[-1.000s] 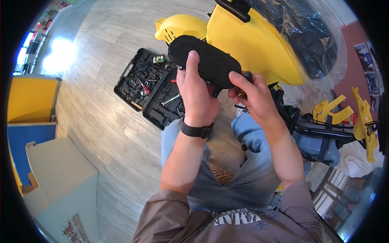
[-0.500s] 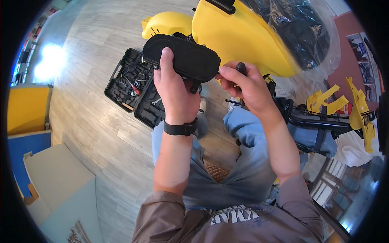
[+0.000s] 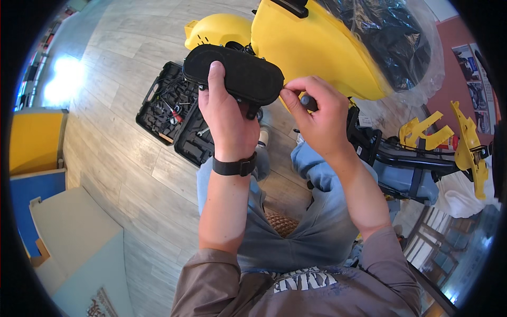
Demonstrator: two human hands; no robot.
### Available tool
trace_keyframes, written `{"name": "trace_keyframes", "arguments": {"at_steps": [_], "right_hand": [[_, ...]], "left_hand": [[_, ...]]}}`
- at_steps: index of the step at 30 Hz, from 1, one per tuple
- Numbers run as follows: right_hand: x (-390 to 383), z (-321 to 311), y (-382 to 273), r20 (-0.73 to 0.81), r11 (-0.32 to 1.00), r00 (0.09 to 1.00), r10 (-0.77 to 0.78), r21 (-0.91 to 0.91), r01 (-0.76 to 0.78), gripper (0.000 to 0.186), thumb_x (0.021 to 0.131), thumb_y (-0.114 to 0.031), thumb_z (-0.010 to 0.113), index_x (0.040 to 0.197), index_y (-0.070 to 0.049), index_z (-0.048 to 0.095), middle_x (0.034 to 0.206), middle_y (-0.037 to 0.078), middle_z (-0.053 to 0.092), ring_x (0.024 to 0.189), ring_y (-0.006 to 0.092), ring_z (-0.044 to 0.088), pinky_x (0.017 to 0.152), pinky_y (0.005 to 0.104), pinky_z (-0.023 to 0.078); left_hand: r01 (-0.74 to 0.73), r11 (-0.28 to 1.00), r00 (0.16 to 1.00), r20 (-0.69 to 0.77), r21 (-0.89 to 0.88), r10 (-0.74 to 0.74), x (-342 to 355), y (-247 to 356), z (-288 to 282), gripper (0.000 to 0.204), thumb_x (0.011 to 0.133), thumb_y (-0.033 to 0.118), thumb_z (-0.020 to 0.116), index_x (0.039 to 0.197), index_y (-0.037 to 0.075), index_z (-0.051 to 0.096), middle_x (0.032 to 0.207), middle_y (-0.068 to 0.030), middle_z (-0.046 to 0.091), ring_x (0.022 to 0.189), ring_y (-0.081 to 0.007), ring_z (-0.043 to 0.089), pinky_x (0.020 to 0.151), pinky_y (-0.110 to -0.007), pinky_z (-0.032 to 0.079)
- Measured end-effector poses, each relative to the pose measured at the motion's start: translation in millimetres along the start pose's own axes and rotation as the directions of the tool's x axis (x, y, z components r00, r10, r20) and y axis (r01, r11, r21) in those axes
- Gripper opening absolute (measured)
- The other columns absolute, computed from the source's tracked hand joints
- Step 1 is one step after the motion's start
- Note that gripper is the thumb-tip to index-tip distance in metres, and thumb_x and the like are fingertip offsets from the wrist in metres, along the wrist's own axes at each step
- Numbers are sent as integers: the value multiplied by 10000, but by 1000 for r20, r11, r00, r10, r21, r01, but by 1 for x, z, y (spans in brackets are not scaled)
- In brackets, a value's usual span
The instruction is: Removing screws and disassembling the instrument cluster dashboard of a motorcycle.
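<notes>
My left hand [image 3: 228, 124] grips a black oval padded part [image 3: 232, 74], thumb lying across its top, holding it up in front of me. A black band sits on that wrist. My right hand [image 3: 317, 113] is at the part's right end, fingers pinched, with a dark tool handle [image 3: 308, 102] partly hidden in the palm. Just behind both hands is a large yellow body panel [image 3: 317, 47] of a small vehicle.
An open black tool case [image 3: 174, 116] with several tools lies on the wooden floor at my left. A yellow fender [image 3: 219, 29] sits behind it. A black frame [image 3: 401, 158] and loose yellow pieces [image 3: 465, 137] are at right. Cardboard [image 3: 68, 238] lies lower left.
My view has shifted, and the black part now sits more level in my left hand. My right hand has moved from under the part to its right end.
</notes>
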State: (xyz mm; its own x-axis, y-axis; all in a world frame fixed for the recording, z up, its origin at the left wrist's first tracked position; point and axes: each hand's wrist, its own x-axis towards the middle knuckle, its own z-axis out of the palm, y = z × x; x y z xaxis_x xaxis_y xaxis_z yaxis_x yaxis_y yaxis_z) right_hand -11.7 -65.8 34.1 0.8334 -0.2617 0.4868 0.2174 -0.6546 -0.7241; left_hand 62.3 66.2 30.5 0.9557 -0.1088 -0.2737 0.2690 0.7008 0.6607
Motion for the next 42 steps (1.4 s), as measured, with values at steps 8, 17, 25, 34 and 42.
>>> {"name": "trace_keyframes", "arguments": {"at_steps": [8, 17, 25, 34, 42], "right_hand": [[2, -9, 5, 86, 956, 967, -241, -154, 251, 152, 793, 4, 754, 902, -60, 670, 815, 86, 672, 697, 266, 669, 606, 344, 525], [1, -7, 2, 108, 994, 988, 110, 17, -112, 117, 847, -52, 734, 936, -21, 665, 813, 134, 718, 713, 288, 720, 635, 336, 552], [2, -10, 5, 77, 990, 994, -72, -113, 80, 122, 822, -39, 721, 930, -31, 665, 821, 131, 712, 749, 305, 720, 644, 350, 561], [-1, -8, 5, 165, 930, 974, -154, -308, 199, 230, 744, -60, 778, 920, -62, 631, 803, 101, 692, 729, 303, 703, 608, 403, 541], [-1, -13, -3, 259, 909, 959, -111, -365, 203, 342, 667, -33, 826, 930, -77, 612, 825, 91, 684, 758, 307, 706, 649, 402, 548]], "left_hand": [[14, 1000, 1000, -15, 0, -14, 0, -1, 1, 341, 1025, 297, 605, 1221, 18, 608, 1107, -104, 709, 956, -230, 730, 814, -373, 607], [27, 999, 1000, -10, 31, -27, 1, -2, 2, 297, 1024, 275, 611, 1198, 35, 620, 1069, -98, 722, 913, -213, 734, 780, -359, 611], [35, 999, 999, 2, -8, -35, 2, -5, -2, 328, 1017, 296, 623, 1211, 31, 614, 1068, -91, 719, 949, -220, 728, 788, -382, 612], [-22, 998, 996, -81, 52, 27, -2, -7, 3, 405, 984, 316, 676, 1231, 36, 519, 1119, -115, 669, 960, -243, 720, 779, -373, 615], [-60, 998, 998, -32, 22, 61, 3, -12, -1, 316, 993, 265, 672, 1191, 48, 556, 1106, -98, 689, 939, -221, 724, 767, -365, 625]]}}
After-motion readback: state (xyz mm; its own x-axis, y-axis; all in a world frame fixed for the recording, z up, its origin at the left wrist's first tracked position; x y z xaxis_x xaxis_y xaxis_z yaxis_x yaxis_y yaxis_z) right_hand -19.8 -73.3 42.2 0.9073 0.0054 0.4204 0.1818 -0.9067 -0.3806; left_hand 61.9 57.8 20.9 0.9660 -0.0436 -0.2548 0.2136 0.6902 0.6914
